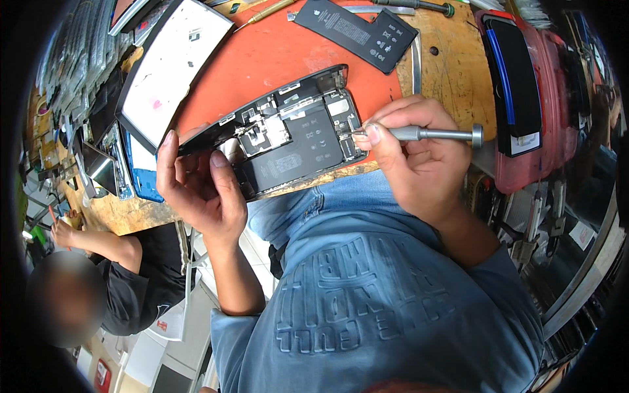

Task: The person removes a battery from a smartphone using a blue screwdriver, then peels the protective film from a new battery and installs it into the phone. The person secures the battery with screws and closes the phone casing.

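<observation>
An opened smartphone [262,162] lies tilted over the near edge of the red mat, its insides showing. Its screen panel [216,134] is folded up along the far long side. Inside the phone sits a black battery [308,141]. My left hand [203,190] is closed round the phone's left end, thumb on the near side. In my right hand [416,150] is a slim grey screwdriver [436,133], held level between thumb and fingers. Its tip is at the small parts at the phone's right end; whether it touches a screw is too small to tell.
A loose black battery [357,33] lies on the red mat [262,56] at the back. A white-faced panel [173,69] leans at left near a gold screwdriver [265,12]. Tweezers [417,62] and a pink tray [553,98] are at right. Another person [137,281] works at lower left.
</observation>
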The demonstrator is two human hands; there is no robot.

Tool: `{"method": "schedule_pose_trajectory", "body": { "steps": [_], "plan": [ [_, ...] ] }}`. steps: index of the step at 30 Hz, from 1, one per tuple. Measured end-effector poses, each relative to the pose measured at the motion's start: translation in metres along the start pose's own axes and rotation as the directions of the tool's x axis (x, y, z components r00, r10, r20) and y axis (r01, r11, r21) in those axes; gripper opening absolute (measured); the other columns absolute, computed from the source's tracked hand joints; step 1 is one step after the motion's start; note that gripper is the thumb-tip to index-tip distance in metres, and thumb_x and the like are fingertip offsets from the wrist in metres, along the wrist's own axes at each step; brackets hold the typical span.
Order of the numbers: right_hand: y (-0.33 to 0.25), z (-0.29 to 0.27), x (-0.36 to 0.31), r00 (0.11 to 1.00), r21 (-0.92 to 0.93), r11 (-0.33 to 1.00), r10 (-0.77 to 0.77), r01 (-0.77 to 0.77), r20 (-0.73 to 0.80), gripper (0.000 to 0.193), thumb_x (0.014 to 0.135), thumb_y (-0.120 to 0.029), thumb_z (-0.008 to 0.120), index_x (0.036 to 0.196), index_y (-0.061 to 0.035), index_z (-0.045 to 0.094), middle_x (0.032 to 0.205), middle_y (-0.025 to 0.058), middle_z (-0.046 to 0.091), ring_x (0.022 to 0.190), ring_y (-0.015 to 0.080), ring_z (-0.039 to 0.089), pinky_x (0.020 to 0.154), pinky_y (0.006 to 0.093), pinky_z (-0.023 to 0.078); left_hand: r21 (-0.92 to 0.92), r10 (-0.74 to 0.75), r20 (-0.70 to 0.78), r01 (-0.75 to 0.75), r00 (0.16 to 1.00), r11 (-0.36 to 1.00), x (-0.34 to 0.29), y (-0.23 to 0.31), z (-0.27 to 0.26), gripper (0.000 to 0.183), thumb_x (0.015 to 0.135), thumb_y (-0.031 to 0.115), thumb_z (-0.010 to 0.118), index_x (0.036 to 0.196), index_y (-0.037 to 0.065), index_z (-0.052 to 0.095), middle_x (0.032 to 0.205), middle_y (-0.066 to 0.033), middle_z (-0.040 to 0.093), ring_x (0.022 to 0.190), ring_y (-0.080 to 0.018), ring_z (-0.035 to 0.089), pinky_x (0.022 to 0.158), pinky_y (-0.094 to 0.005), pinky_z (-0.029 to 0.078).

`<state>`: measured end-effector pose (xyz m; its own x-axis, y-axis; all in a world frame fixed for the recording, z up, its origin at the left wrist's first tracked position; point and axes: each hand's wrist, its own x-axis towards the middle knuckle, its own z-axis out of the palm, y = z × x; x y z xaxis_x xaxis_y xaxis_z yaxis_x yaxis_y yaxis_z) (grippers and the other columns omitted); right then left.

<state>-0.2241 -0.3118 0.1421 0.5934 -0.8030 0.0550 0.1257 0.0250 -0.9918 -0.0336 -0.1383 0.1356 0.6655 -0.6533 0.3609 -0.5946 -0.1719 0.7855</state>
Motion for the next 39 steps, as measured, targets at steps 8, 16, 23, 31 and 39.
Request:
{"method": "schedule_pose_trajectory", "body": {
  "steps": [8, 16, 23, 31, 39],
  "plan": [
    [-0.005, 0.000, 0.004, 0.995, 0.105, 0.991, 0.089, -0.084, -0.045, 0.015, 0.101, 0.003, 0.071, 0.114, -0.0004, 0.064, 0.095, 0.0043, 0.069, 0.077, 0.0059, 0.065, 0.066, 0.0216, 0.053, -0.004, -0.005, -0.003, 0.005, 1.000, 1.000, -0.005, -0.011, -0.004, 0.058, 0.105, -0.010, 0.055, 0.159, -0.002, 0.036, 0.149, -0.0237, 0.055, 0.106, -0.0170, 0.065, 0.086, -0.0284, 0.055],
    [-0.037, -0.070, 0.095, 0.997, -0.719, 0.695, 0.043, 0.012, 0.058, 0.038, 0.094, -0.016, 0.085, 0.123, 0.0045, 0.069, 0.080, 0.0065, 0.070, 0.065, 0.0133, 0.063, 0.060, 0.0296, 0.050, -0.075, 0.126, -0.043, -0.129, 0.991, 0.989, -0.001, -0.020, 0.001, 0.050, 0.107, -0.010, 0.053, 0.155, -0.004, 0.044, 0.154, -0.0204, 0.055, 0.113, -0.0181, 0.068, 0.091, -0.0301, 0.057],
    [-0.042, -0.032, 0.058, 1.000, -0.706, 0.708, 0.007, -0.003, 0.004, 0.014, 0.094, -0.010, 0.080, 0.099, 0.0025, 0.074, 0.073, 0.0029, 0.068, 0.060, 0.0108, 0.060, 0.057, 0.0288, 0.050, -0.060, 0.151, -0.039, -0.153, 0.988, 0.986, -0.001, -0.021, 0.002, 0.047, 0.105, -0.011, 0.056, 0.151, -0.004, 0.050, 0.150, -0.0230, 0.059, 0.126, -0.0278, 0.068, 0.103, -0.0358, 0.057],
    [-0.051, 0.001, 0.047, 0.802, -0.570, 0.721, 0.572, -0.394, 0.169, 0.015, 0.100, -0.009, 0.078, 0.093, 0.0010, 0.069, 0.077, -0.0023, 0.066, 0.061, 0.0015, 0.058, 0.053, 0.0197, 0.045, -0.067, 0.120, 0.039, -0.117, 0.992, 0.991, -0.002, -0.023, -0.003, 0.050, 0.107, -0.007, 0.056, 0.155, -0.004, 0.045, 0.157, -0.0211, 0.054, 0.125, -0.0222, 0.064, 0.105, -0.0365, 0.055],
    [-0.064, 0.011, 0.054, 0.707, -0.584, 0.607, 0.703, -0.539, 0.078, 0.016, 0.098, -0.007, 0.078, 0.089, 0.0033, 0.070, 0.078, 0.0034, 0.071, 0.065, 0.0080, 0.068, 0.059, 0.0254, 0.057, -0.207, 0.168, 0.105, -0.144, 0.980, 0.968, 0.000, -0.020, -0.006, 0.051, 0.106, -0.010, 0.055, 0.155, -0.005, 0.043, 0.157, -0.0248, 0.052, 0.131, -0.0290, 0.064, 0.109, -0.0429, 0.056]
  ]
}}
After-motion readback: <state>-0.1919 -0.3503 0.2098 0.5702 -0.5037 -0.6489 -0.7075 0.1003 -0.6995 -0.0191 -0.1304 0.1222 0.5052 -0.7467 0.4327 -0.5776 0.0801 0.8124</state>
